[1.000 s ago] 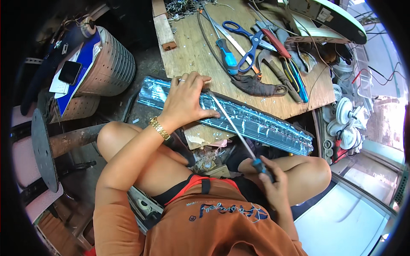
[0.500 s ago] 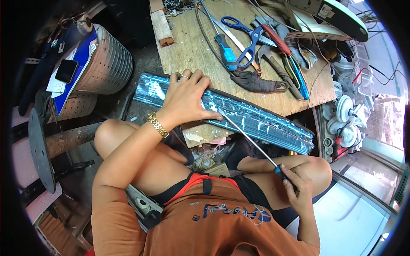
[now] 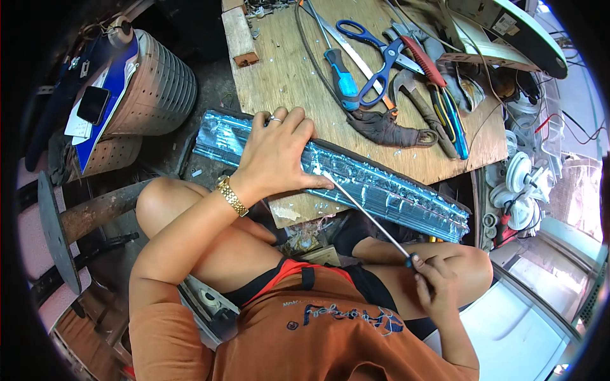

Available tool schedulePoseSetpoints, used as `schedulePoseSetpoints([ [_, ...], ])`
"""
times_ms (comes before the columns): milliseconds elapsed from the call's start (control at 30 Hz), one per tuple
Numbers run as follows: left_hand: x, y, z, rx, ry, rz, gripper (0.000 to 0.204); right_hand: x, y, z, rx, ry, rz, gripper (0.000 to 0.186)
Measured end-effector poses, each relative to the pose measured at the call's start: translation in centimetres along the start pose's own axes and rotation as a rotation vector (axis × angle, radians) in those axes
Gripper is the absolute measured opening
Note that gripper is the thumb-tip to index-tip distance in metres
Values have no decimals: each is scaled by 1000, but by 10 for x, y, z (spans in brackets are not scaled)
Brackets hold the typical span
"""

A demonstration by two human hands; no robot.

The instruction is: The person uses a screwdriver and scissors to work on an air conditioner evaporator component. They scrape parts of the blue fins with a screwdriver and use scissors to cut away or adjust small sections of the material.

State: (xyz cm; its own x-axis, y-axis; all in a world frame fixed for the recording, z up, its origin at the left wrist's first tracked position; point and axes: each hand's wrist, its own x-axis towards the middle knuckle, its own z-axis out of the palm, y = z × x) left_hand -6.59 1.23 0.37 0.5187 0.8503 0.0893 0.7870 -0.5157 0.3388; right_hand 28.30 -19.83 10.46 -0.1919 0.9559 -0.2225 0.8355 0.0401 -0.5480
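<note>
We find the finned strip (image 3: 397, 193) lying across the near edge of the plywood (image 3: 286, 76), left hand (image 3: 277, 151) gripping it, right hand (image 3: 437, 279) gripping a screwdriver (image 3: 370, 216), tip at the strip. We judge this scraping or prying; the next stroke calls for a steady left hold.

1 head-worn fisheye view; downward from close above the lap (image 3: 309, 277)

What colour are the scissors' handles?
Dark blue: the handles show best in the head view.
</note>
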Motion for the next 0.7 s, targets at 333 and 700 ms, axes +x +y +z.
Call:
schedulePoseSetpoints([
  [333, 9, 1, -6, -24, -56, -125, 90, -39, -12, 103, 617, 91, 240, 43],
  [700, 12, 17, 9, 74, 19, -249, 58, -29, 6, -10, 543, 137, 176, 51],
])
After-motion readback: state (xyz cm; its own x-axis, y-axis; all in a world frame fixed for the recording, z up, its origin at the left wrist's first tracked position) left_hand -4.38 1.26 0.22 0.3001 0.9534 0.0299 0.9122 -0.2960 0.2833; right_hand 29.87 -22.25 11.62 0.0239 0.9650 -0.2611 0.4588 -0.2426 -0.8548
